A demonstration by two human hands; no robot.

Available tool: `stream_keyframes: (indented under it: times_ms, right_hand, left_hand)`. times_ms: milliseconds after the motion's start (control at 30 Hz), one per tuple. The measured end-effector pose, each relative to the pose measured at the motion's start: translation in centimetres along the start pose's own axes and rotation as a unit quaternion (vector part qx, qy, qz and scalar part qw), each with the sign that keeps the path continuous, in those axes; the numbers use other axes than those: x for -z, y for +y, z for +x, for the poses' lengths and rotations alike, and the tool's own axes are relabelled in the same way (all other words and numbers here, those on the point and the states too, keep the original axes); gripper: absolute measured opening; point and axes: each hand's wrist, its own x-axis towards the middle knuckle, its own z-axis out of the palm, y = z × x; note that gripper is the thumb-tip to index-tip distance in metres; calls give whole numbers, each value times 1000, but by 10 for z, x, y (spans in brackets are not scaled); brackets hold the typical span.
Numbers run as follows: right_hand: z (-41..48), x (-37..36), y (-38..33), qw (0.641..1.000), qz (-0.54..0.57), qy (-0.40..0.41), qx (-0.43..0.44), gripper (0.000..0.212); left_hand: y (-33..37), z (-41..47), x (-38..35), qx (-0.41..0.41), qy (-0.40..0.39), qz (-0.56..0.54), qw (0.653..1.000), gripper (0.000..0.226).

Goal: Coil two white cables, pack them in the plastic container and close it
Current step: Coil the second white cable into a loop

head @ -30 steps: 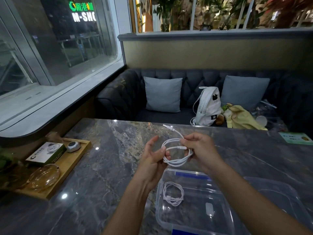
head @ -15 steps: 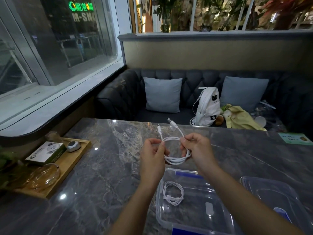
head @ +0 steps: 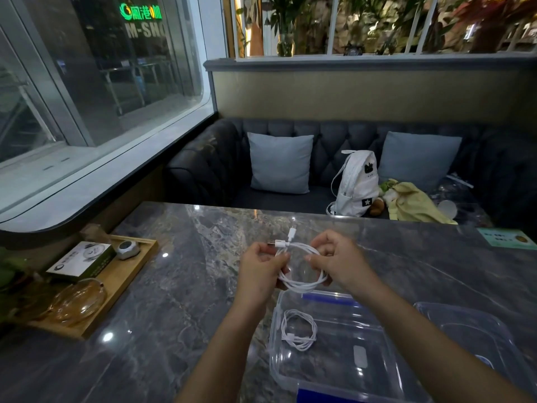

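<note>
Head view shows my left hand (head: 260, 267) and right hand (head: 338, 261) holding the second white cable (head: 302, 282) as a loose coil above the marble table (head: 174, 286), just beyond the far rim of the clear plastic container (head: 334, 370). Both hands are pinched shut on the loops, left at the side where the two plugs (head: 286, 241) stick up, right across the top. The first coiled cable (head: 299, 330) already lies in the container's left part. The lid (head: 470, 333) sits open-side to the right, I think, though its edges blur. To finish well, I should tuck the loose plug ends through the loops so the coil holds, keep the turns even, then lower it beside the first without letting it spring apart.
</note>
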Motion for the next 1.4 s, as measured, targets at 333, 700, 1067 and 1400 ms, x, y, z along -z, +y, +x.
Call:
stream_keyframes:
  times_ms: [333, 700, 1067, 1400]
  right_hand:
    - [-6, 8, 8, 980, -143, -83, 110, 76]
    - [-8, 9, 20, 991, -119, -31, 59, 25]
    - [-13, 24, 36, 990, 89, -68, -86, 20]
    - [-23, 39, 51, 959, 115, -156, -209, 48]
  left_hand:
    - [-11, -3, 2, -214, -16, 314, 925, 12]
    - [-15, -2, -7, -135, -47, 263, 954, 19]
    - [-28, -2, 4, -304, -166, 456, 820, 51]
    - [-41, -6, -8, -257, -128, 349, 892, 10]
